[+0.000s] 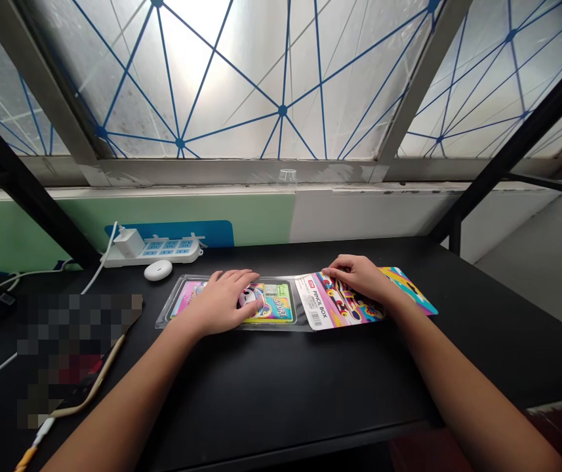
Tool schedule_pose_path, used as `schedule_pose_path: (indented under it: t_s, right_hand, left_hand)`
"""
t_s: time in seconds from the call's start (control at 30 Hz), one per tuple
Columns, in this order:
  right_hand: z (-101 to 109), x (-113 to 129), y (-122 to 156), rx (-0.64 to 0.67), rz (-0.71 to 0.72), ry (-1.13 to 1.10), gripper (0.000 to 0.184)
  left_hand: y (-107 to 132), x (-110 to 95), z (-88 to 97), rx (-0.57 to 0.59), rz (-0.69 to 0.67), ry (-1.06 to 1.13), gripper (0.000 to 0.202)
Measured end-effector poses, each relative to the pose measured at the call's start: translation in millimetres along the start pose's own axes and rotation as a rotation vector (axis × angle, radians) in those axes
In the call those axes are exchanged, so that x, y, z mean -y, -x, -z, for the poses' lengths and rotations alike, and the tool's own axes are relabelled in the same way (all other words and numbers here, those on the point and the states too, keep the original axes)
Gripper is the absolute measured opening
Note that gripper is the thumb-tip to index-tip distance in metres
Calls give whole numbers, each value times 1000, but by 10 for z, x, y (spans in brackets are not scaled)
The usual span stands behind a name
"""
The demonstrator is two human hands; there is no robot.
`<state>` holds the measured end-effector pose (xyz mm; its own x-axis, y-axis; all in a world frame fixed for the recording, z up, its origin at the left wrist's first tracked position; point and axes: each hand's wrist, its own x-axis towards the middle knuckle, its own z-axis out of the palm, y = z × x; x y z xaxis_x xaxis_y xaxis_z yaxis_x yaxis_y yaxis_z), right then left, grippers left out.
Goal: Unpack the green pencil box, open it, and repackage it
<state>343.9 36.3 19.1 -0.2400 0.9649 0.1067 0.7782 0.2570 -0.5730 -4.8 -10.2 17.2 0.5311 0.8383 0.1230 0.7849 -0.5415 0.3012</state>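
Note:
My left hand lies spread over a colourful pencil box, which sits in a clear plastic package flat on the black desk. The palm and fingers cover the middle of the box. Just to the right, a bright printed card marked "PENCIL BOX", with a barcode, slightly overlaps or meets the package's right end; I cannot tell which. My right hand rests on this card, fingers curled and thumb pressed at its upper edge. Its forearm hides part of the card's right side.
A white power strip with a plugged-in charger stands along the wall. Before it lies a round white case. A blurred-out object and cables are at left. Black slanted bars frame the desk below a window.

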Motion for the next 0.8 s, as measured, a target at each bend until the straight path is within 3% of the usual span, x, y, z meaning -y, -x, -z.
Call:
schedule_pose_path:
  t_s: [0.47, 0.63, 0.8]
  right_hand:
    - [74, 168, 105, -93, 110, 60, 32]
    - [81, 170, 117, -54, 83, 18, 35]
    - [-43, 192, 97, -27, 13, -8, 33]
  left_hand:
    - [-2, 27, 4, -1, -26, 1, 56]
    - [-2, 41, 18, 8, -24, 22, 59]
    - [-9, 31, 11, 9, -9, 21, 58]
